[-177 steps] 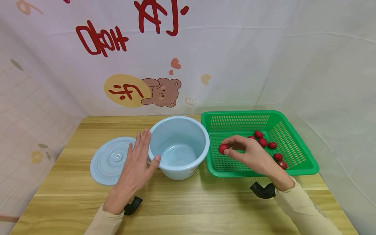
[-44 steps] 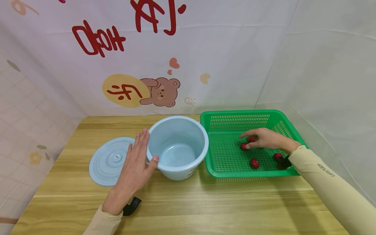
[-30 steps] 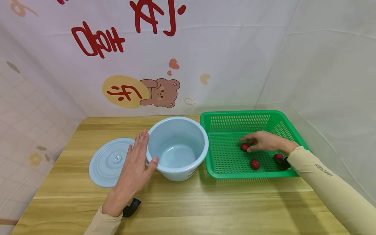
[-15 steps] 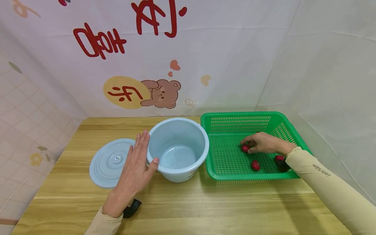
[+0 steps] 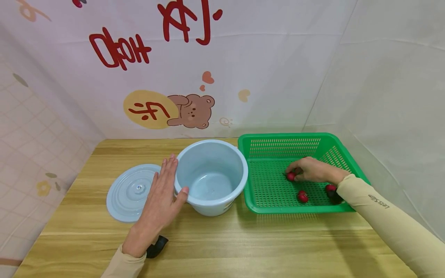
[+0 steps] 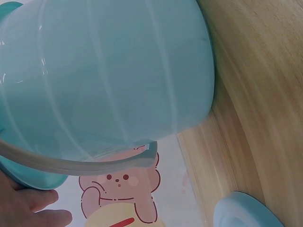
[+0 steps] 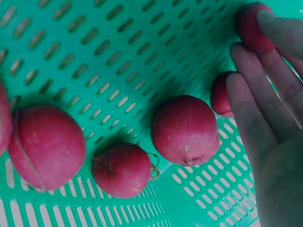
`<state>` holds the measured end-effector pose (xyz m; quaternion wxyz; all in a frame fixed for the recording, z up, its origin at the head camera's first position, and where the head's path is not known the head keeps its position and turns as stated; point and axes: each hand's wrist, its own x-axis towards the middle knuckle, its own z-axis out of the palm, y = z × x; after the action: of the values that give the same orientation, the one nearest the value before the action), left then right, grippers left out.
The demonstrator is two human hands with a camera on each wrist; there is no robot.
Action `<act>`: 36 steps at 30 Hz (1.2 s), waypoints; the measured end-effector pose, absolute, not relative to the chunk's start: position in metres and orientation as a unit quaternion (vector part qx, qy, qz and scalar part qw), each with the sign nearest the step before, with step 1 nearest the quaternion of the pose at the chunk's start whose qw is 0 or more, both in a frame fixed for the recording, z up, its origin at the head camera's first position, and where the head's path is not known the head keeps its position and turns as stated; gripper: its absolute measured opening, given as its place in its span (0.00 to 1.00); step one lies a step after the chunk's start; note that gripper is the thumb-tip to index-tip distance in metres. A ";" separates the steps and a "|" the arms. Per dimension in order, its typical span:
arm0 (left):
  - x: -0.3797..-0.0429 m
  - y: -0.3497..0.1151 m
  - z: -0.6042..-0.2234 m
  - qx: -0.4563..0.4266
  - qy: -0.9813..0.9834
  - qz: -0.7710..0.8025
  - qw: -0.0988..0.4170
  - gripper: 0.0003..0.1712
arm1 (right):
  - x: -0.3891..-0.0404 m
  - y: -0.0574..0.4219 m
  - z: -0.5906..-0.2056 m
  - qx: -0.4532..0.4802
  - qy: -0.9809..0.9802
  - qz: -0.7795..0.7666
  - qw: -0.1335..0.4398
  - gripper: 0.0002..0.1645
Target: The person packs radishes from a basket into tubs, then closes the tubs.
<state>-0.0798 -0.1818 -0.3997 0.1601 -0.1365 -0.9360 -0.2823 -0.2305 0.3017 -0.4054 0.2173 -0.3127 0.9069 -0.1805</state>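
Note:
My left hand (image 5: 161,199) lies with straight fingers against the left rim of a light blue bucket (image 5: 211,208). In the left wrist view, the fingertips (image 6: 52,216) show beside the bucket's rim, near its pale carrying handle (image 6: 90,166). My right hand (image 5: 313,170) reaches into a green slotted basket (image 5: 257,210) and pinches a red radish (image 5: 291,176) between thumb and fingers. The right wrist view shows this radish (image 7: 253,28) at the fingertips, with another radish (image 7: 221,94) partly behind them. More radishes (image 7: 184,130) lie nearby, several hidden by the hand in the head view.
A round blue lid (image 5: 128,193) lies on the wooden table (image 5: 222,247) left of the bucket, partly behind my left hand. One radish (image 5: 302,196) sits near the basket's front wall; another (image 5: 331,188) is beside my right wrist. A printed cloth (image 5: 278,77) hangs behind.
Earlier, my right hand held a radish at the basket's left side; it has moved right and down among the others. Its fingers have closed round a radish there. The left hand has stayed put.

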 end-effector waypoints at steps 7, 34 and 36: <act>-0.081 -0.181 -0.399 -0.137 -0.935 -0.286 0.158 0.46 | -0.229 0.301 -0.404 -0.315 0.906 -0.188 0.211 0.17; -0.081 -0.183 -0.400 -0.134 -0.935 -0.287 0.160 0.46 | -0.210 0.296 -0.361 -0.281 0.926 -0.220 0.124 0.16; -0.081 -0.182 -0.401 -0.133 -0.935 -0.287 0.159 0.46 | -0.205 0.295 -0.355 -0.272 0.928 -0.230 0.114 0.16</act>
<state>-0.0812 -0.1821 -0.4006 0.1590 -0.1334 -0.9350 -0.2875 -0.2051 0.2950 -0.3549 0.1137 -0.2715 0.9275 -0.2304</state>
